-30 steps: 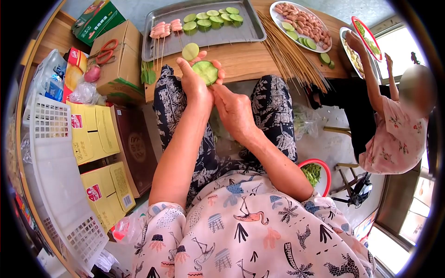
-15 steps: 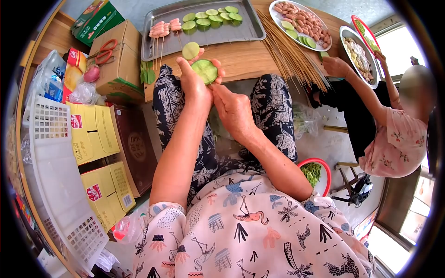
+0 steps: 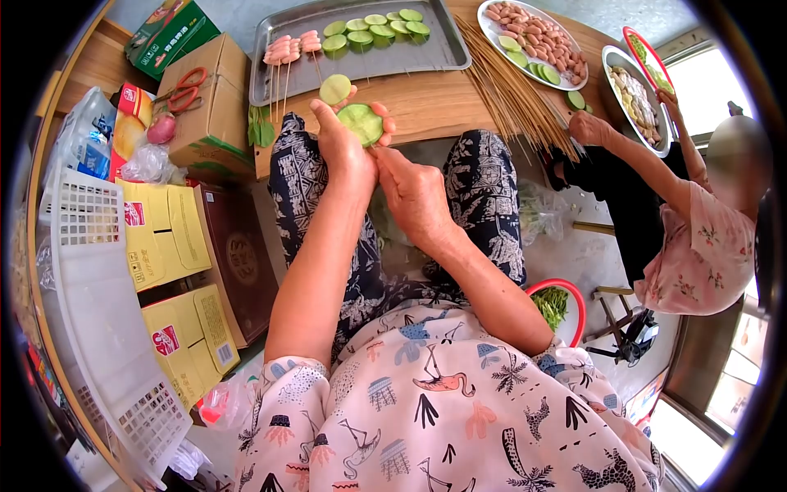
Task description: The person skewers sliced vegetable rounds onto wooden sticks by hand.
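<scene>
My left hand [image 3: 348,152] is closed around a round green vegetable slice [image 3: 360,125], its pale face turned up. A second, smaller slice [image 3: 335,88] sits just beyond it, above my fingertips. With fingers pinched at the lower rim of the nearer slice, my right hand [image 3: 416,197] grips what looks like a thin skewer, mostly hidden by the fingers. Ahead, a metal tray [image 3: 393,64] bears rows of similar green slices [image 3: 380,33] and pink sausage-like pieces [image 3: 282,51] on sticks. A bundle of bamboo skewers [image 3: 512,94] lies to the right of the tray.
A white plate [image 3: 485,31] holds small pink sausages and green slices. Beyond it stands a metal basin [image 3: 608,59] of food, near another person's hand [image 3: 592,129]. Cardboard boxes [image 3: 205,98], red scissors [image 3: 188,90] and a white plastic basket [image 3: 94,287] are at left.
My hands and the two slices have hardly shifted. The other person's hand has pulled back toward the right and slightly down, leaving green pieces beside the basin in view.
</scene>
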A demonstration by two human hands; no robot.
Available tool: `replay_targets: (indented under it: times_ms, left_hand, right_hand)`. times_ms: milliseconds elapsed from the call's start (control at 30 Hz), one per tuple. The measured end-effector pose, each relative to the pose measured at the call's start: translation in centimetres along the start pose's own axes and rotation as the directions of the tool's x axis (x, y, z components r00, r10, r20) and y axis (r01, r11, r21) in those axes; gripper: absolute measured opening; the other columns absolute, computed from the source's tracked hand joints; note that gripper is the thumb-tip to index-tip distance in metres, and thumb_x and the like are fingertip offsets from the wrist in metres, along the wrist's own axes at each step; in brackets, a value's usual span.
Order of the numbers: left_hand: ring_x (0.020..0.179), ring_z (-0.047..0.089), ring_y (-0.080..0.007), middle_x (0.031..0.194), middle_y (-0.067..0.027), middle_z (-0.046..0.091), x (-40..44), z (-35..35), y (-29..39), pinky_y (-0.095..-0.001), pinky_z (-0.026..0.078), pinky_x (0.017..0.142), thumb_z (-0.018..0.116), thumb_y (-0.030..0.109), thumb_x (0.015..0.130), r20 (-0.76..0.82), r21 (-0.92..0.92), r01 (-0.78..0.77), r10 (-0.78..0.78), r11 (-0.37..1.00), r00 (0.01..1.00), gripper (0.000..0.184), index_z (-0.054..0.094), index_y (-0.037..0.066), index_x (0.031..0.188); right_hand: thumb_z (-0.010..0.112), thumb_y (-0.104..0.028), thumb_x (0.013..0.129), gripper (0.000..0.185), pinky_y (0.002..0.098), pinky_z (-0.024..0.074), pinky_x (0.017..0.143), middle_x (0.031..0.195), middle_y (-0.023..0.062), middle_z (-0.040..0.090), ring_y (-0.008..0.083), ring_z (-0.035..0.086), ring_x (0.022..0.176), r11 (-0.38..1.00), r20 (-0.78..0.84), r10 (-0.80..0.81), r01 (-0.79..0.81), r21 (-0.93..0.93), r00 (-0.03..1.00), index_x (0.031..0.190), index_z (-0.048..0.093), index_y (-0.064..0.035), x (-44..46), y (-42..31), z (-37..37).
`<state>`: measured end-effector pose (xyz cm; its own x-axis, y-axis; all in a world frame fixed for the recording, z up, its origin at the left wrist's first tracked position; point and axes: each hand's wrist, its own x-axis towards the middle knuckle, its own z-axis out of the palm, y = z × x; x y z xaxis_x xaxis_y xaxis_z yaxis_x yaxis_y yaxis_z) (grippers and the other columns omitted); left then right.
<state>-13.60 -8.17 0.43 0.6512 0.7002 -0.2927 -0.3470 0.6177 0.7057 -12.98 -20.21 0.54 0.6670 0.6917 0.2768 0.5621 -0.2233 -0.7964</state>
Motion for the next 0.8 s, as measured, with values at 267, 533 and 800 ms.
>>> replay_targets:
  times_ms: [267, 533, 800]
  left_hand:
    - [0.057, 0.054, -0.0252, 0.075, -0.0158, 0.058, 0.13, 0.05, 0.03, -0.0313, 0.039, 0.044, 0.012, 0.051, 0.100, -0.027, 0.006, 0.004, -0.003, 1.000, 1.000, 0.058, 0.046, 0.008, 0.117]
    - [0.057, 0.056, -0.0254, 0.075, -0.0150, 0.060, 0.09, 0.04, 0.18, -0.0315, 0.041, 0.045, 0.011, 0.051, 0.100, -0.037, 0.050, 0.029, -0.027, 0.998, 0.999, 0.058, 0.047, 0.009, 0.117]
    - [0.061, 0.060, -0.0263, 0.077, -0.0150, 0.061, 0.07, 0.13, 0.12, -0.0322, 0.044, 0.047, 0.011, 0.051, 0.100, -0.069, 0.087, 0.018, -0.012, 0.996, 0.998, 0.059, 0.048, 0.009, 0.118]
  right_hand:
    - [0.055, -0.006, 0.090, 0.023, 0.0368, 0.0485, 0.056, 0.070, 0.0233, 0.059, 0.0366, 0.063, 0.065, 1.000, -0.003, 0.004, -0.004, 0.003, 1.000, 0.111, 0.061, -0.0034, -0.05, -0.13, -0.33]
    - [0.055, -0.006, 0.089, 0.023, 0.0373, 0.0487, 0.056, 0.071, 0.0237, 0.059, 0.0366, 0.063, 0.066, 1.000, -0.006, -0.013, 0.013, -0.005, 1.000, 0.111, 0.061, -0.0028, -0.14, -0.08, -0.33]
    - [0.055, -0.005, 0.089, 0.023, 0.0374, 0.0487, 0.056, 0.071, 0.0237, 0.059, 0.0369, 0.063, 0.066, 1.000, -0.002, -0.008, 0.008, -0.011, 1.000, 0.111, 0.061, -0.0029, -0.21, 0.07, -0.32]
